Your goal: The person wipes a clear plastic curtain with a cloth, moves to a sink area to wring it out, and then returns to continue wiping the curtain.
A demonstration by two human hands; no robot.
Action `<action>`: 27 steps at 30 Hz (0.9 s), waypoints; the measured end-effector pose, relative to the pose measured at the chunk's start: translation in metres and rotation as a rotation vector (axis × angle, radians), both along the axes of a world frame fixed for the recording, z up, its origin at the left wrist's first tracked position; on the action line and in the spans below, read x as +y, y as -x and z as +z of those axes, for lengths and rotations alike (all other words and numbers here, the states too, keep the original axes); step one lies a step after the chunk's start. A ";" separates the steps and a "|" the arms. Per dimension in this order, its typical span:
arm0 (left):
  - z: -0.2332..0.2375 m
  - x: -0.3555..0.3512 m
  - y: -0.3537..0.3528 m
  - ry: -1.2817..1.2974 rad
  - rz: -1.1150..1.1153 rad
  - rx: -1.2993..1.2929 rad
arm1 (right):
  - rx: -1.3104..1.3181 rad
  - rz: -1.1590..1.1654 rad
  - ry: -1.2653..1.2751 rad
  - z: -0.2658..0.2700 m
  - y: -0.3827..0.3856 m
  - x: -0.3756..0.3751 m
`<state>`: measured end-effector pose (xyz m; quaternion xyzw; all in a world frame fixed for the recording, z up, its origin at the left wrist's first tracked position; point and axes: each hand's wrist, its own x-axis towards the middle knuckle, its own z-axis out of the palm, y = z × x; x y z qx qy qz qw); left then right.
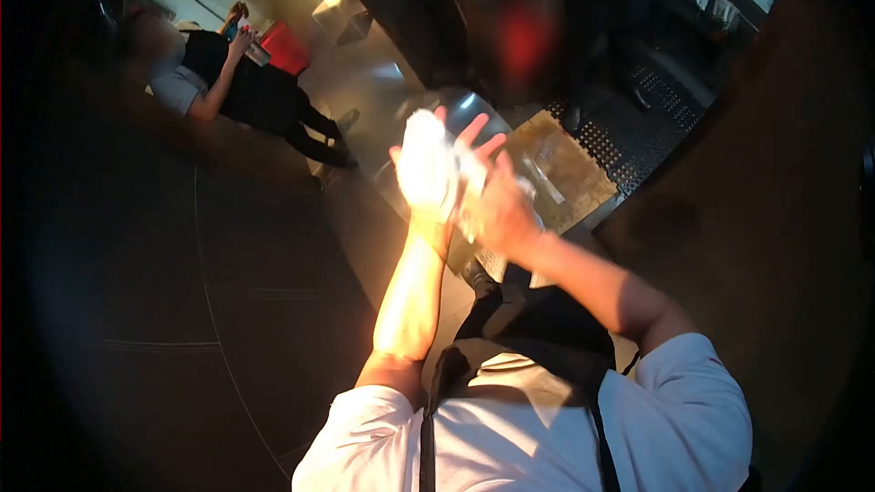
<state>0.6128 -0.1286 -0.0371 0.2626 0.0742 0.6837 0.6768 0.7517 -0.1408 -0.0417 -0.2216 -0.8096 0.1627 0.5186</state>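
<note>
My left hand (430, 189) is spread, touching the white lump (426, 150), whose long axis points away from me. My right hand (503, 210) blurs beside it; its grip I cannot tell.

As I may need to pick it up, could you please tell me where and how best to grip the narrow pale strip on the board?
I would pinch the narrow pale strip across its middle, coming from above: it lies long and flat on the board, both long edges exposed. Its thickness is unclear.
</note>
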 end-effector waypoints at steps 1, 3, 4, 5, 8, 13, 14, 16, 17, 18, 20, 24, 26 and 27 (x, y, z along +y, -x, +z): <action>0.000 0.002 -0.001 0.201 0.176 -0.006 | -0.151 -0.154 -0.032 -0.005 0.000 0.031; 0.050 -0.005 -0.037 0.209 -0.077 -0.143 | 0.001 -0.100 0.084 0.038 0.006 0.073; 0.039 0.003 -0.029 0.150 -0.032 -0.027 | -0.019 -0.070 0.119 0.046 0.010 0.059; 0.034 0.008 -0.026 0.128 -0.066 0.022 | -0.037 -0.049 0.147 0.050 0.018 0.034; 0.032 0.025 -0.019 0.088 -0.178 0.027 | 0.033 0.088 -0.007 0.025 0.013 -0.022; 0.058 -0.030 0.002 0.263 -0.188 -0.456 | 0.141 -0.240 0.027 0.019 0.009 -0.002; 0.063 -0.035 -0.003 0.082 -0.162 -0.194 | 0.126 -0.228 0.094 0.028 0.010 0.010; 0.043 -0.040 -0.007 0.088 -0.149 -0.077 | 0.104 -0.104 0.318 0.071 0.006 0.001; 0.017 -0.035 -0.014 0.003 -0.232 0.021 | 0.066 -0.080 0.347 0.059 0.018 -0.011; 0.001 -0.035 -0.045 0.081 0.319 0.422 | 0.090 -0.030 0.232 0.039 0.024 -0.024; 0.025 -0.050 -0.037 -0.017 0.195 0.437 | 0.070 -0.200 0.108 0.011 0.049 -0.048; 0.022 -0.044 -0.028 0.084 -0.105 -0.007 | -0.069 -0.215 0.018 0.007 -0.010 -0.007; 0.041 -0.051 -0.052 0.174 -0.067 -0.065 | -0.030 -0.290 0.192 0.011 -0.007 0.009; 0.051 -0.055 -0.061 0.197 0.053 0.155 | 0.009 -0.279 0.283 0.024 -0.006 0.006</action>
